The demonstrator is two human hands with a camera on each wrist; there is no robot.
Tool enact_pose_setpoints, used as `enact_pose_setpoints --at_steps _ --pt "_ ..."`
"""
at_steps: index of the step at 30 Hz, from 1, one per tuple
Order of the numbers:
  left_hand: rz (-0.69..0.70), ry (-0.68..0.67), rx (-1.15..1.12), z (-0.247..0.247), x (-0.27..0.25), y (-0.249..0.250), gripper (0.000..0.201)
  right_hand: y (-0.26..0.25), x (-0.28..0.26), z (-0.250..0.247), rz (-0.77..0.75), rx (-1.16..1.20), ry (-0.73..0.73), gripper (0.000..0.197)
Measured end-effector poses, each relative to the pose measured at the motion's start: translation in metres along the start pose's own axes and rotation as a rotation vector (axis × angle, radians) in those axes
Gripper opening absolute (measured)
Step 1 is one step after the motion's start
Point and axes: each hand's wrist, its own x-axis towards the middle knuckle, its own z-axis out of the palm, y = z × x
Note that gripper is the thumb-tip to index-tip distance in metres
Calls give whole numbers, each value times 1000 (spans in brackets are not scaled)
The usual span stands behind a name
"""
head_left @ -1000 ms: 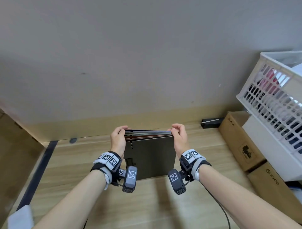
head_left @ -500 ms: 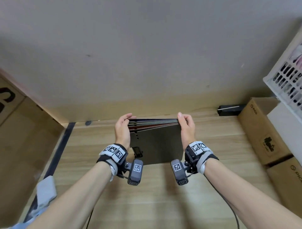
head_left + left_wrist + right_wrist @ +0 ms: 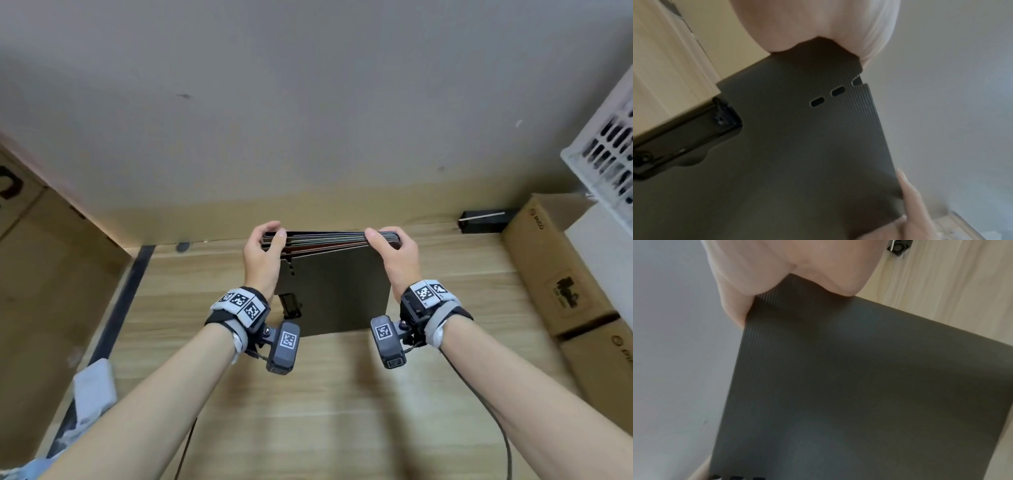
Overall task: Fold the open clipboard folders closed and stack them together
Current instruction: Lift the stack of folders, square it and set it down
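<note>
A stack of closed clipboard folders point(image 3: 335, 291) stands on edge on the wooden table point(image 3: 308, 411), dark grey cover facing me, with coloured edges fanned along its top. My left hand point(image 3: 265, 250) grips the top left corner, and my right hand point(image 3: 390, 246) grips the top right corner. The ribbed grey cover point(image 3: 797, 146) fills the left wrist view, with slots and a black metal clip point(image 3: 680, 138) showing. In the right wrist view the same cover point(image 3: 859, 394) spreads below my palm.
The grey wall point(image 3: 308, 102) rises just behind the stack. Cardboard boxes point(image 3: 565, 267) and a white plastic crate point(image 3: 606, 150) stand at the right. A black device point(image 3: 486, 216) lies by the wall. Another cardboard box point(image 3: 41, 274) stands at the left.
Both hands keep hold of the stack's top corners. The stack and hands have shifted slightly right and farther toward the wall as my head turned left.
</note>
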Motion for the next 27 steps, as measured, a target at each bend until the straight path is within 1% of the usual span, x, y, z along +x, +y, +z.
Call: enact_pose_setpoints --at_steps 2,3,4,5,6,7,8,10,12,16,20,23,27 --pt "-23 -20 -92 -4 -2 -5 18 7 -3 -4 -9 -59 -30 21" --pt "-25 -49 -122 -8 -4 -9 20 11 -5 -6 -9 -91 -53 21" --pt "-31 -97 -135 -12 -6 -17 28 18 -8 -8 -5 -119 -79 25" --pt "-47 -160 -150 -16 -10 -26 40 25 -10 -11 12 -142 -101 30" --pt "-71 -224 -158 -21 -14 -37 56 33 -13 -12 39 -161 -117 30" --pt "-86 -272 -127 -24 -17 -49 68 40 -17 -13 63 -172 -127 30" --pt "-84 -304 -63 -28 -20 -59 74 47 -19 -14 80 -178 -136 33" --pt "-97 -368 51 -33 -22 -75 75 59 -23 -15 118 -178 -136 41" --pt "-127 -441 93 -37 -17 -85 73 67 -24 -17 142 -195 -131 47" --pt "-139 -534 229 -41 -5 -100 76 78 -27 -19 180 -239 -155 45" --pt "-151 -585 354 -39 2 -111 76 91 -26 -21 204 -282 -156 43" --pt "-109 -621 451 -39 4 -111 76 95 -22 -23 221 -310 -167 46" --pt "-61 -612 537 -39 5 -105 73 95 -14 -24 226 -330 -185 47"
